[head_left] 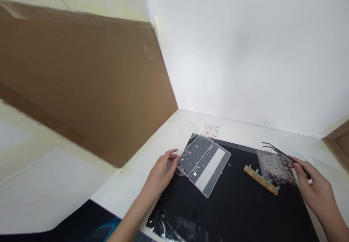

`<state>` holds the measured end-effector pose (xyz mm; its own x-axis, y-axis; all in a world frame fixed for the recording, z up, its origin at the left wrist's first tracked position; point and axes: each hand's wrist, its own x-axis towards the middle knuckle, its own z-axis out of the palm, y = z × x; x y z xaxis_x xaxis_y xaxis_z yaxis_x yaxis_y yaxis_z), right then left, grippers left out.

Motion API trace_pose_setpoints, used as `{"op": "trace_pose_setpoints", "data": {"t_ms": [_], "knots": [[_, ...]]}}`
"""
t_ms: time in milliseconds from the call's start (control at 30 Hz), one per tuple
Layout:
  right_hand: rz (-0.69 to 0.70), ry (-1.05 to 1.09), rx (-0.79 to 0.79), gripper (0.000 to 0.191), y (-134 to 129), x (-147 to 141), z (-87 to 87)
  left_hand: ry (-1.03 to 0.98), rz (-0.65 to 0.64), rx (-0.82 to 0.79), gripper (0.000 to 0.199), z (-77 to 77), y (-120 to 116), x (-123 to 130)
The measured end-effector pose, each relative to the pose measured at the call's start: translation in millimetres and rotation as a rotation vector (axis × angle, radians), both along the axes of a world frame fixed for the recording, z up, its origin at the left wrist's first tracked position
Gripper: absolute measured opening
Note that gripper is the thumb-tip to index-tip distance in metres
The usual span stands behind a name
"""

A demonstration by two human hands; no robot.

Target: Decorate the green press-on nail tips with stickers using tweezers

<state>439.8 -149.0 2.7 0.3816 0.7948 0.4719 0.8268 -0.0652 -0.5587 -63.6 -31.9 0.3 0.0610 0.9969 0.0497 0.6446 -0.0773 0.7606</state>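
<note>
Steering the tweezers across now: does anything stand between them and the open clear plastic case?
Nothing visible does: the tweezers in the right hand point toward the case; the wooden peg bar lies beside that path, nearer the person.

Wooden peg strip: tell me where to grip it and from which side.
Pinch the wooden strip by its long edges at its left end, coming from the near side over the black mat. Pegs line its top, and a sticker sheet crowds its far side.
</note>
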Motion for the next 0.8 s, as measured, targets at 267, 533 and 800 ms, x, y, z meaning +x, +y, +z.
{"op": "trace_pose_setpoints", "data": {"t_ms": [267,533,800], "knots": [[0.042,-0.041,0.021,0.051,5,-12,-0.5,-0.189,-0.115,-0.056,0.057,2.2,19,-24],[0.027,-0.024,-0.012,0.051,2,-5,0.3,-0.264,-0.413,-0.201,0.05,16.7,42,-21],[-0.055,-0.028,-0.085,0.056,-6,1,-2.8,-0.38,-0.583,-0.383,0.056,19.9,61,-15]]}}
